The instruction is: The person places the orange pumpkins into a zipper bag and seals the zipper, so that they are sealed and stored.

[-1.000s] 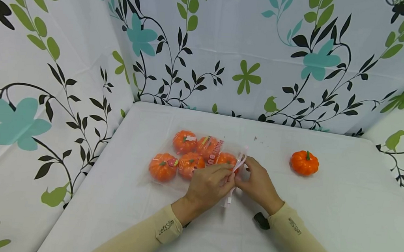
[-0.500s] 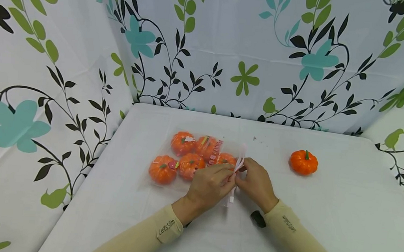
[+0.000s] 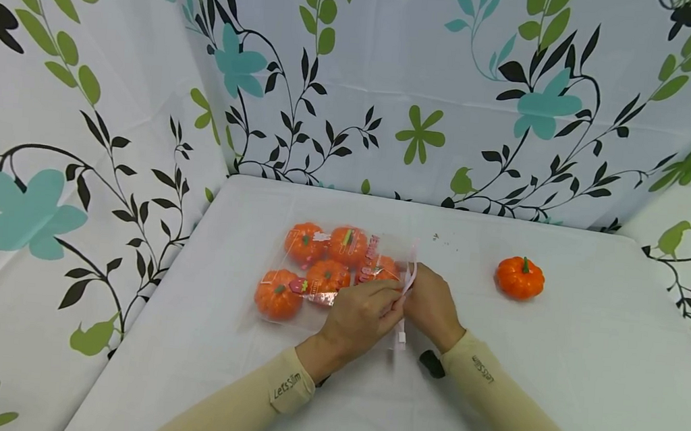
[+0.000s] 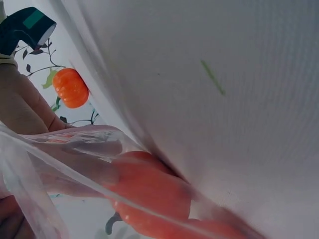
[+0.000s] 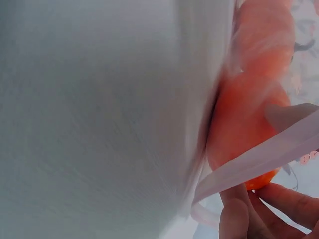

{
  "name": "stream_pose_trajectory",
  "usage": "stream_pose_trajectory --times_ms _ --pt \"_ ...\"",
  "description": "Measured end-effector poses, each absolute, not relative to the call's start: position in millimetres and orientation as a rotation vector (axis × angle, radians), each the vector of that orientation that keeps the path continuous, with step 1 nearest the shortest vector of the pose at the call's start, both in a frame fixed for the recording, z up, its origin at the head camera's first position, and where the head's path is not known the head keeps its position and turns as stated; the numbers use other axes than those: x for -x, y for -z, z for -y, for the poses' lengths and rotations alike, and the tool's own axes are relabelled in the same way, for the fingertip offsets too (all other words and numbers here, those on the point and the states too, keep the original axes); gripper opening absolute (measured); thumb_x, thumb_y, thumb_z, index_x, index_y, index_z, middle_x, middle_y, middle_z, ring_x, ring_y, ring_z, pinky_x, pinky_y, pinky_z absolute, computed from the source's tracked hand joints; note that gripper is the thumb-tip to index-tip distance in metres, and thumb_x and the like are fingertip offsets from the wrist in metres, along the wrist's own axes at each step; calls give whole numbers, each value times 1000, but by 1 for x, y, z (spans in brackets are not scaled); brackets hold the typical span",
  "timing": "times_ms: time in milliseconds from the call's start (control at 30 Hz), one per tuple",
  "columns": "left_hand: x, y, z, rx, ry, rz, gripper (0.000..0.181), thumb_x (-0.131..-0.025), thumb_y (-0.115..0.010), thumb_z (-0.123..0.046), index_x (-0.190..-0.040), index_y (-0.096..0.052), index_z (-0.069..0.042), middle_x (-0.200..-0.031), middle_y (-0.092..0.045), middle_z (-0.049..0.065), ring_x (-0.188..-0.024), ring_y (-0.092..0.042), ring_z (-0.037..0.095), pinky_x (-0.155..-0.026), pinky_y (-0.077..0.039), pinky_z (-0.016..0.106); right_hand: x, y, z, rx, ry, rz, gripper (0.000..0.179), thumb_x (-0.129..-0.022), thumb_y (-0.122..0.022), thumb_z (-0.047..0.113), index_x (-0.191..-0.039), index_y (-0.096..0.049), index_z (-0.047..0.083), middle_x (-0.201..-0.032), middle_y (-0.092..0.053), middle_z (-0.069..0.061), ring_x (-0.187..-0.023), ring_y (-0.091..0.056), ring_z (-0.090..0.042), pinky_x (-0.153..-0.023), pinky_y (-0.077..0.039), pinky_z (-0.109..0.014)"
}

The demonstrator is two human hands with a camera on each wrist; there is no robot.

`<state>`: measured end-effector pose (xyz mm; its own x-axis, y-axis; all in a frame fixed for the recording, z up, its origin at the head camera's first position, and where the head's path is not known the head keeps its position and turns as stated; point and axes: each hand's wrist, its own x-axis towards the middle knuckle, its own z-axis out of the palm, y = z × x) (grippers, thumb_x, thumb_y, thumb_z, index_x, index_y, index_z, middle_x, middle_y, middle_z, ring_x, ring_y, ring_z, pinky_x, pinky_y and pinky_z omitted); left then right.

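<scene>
A clear zip bag point(image 3: 371, 248) with pink print lies on the table, several small orange toy pumpkins inside it. My left hand point(image 3: 358, 318) pinches the bag's edge at its right-hand mouth, beside the white zip strip. Through that mouth reaches my right hand point(image 3: 432, 303), its fingers partly hidden by plastic. In the left wrist view these fingers look straight through the film and extend to the nearest pumpkin point(image 4: 154, 194). The right wrist view shows fingertips point(image 5: 291, 199) right at the lower end of a pumpkin point(image 5: 244, 117), with the pale zip strip point(image 5: 264, 159) crossing in front.
One loose orange pumpkin point(image 3: 520, 278) with a green stem stands on the white table point(image 3: 583, 369), to the right of the bag. A dark device point(image 3: 432, 364) sits by the right wrist. Leaf-patterned curtains point(image 3: 344, 80) surround the table at the back and sides.
My right hand has moved left, from the zip edge to inside the bag's mouth. The bagged pumpkins have shifted slightly left. The left hand keeps its pinch.
</scene>
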<state>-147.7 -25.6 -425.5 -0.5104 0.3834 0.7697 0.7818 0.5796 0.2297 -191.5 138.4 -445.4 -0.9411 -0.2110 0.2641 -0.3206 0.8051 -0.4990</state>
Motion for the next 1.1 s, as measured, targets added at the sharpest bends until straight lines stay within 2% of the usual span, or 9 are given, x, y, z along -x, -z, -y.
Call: stream_pose_trajectory --times_ms 133,267,433,567,667,867,1100 --pt "148 427 26 915 738 2128 6 -84 -75 -5 -88 -78 -5 -98 -76 3 -88 -73 11 -80 -56 20 195 447 -139 -379 -914 2826 30 -86 -76 20 -105 -64 0 -102 -68 -16 -93 -66 -31 -81 -55 -50" --pt "149 428 25 919 727 2120 6 -85 -75 -6 -90 -79 -5 -98 -76 2 -89 -73 11 -79 -56 20 198 450 -142 -329 -1016 2833 40 -87 -74 17 -120 -61 -3 -119 -65 -19 -101 -66 -32 -85 -55 -49" --pt "149 428 26 923 733 2133 7 -86 -75 -8 -91 -79 -5 -98 -76 3 -90 -73 12 -81 -56 21 200 451 -144 -313 -1080 2832 45 -88 -73 11 -127 -59 -5 -128 -62 -22 -101 -69 -32 -84 -57 -46" --pt "149 429 26 919 726 2141 6 -86 -75 -9 -90 -79 -6 -98 -76 3 -90 -73 12 -82 -56 21 201 452 -145 -322 -1106 2823 43 -87 -73 9 -126 -60 -5 -129 -60 -23 -100 -69 -34 -84 -58 -45" --pt "149 430 25 913 717 2143 6 -86 -75 -10 -90 -79 -6 -98 -76 2 -90 -73 12 -81 -56 21 201 454 -145 -323 -1139 2812 42 -86 -73 7 -125 -60 -4 -124 -60 -22 -99 -69 -34 -83 -58 -43" --pt "149 430 25 875 710 2144 6 -85 -75 -11 -87 -79 -6 -97 -76 3 -86 -73 12 -75 -57 21 198 454 -149 -323 -1267 2809 44 -87 -73 5 -128 -58 -2 -120 -59 -20 -103 -69 -34 -85 -58 -40" --pt "149 430 24 845 697 2140 7 -84 -76 -11 -87 -80 -6 -95 -77 3 -85 -74 12 -75 -57 22 186 452 -160 -316 -1304 2822 49 -91 -74 16 -134 -58 2 -120 -63 -15 -105 -70 -32 -88 -57 -44"
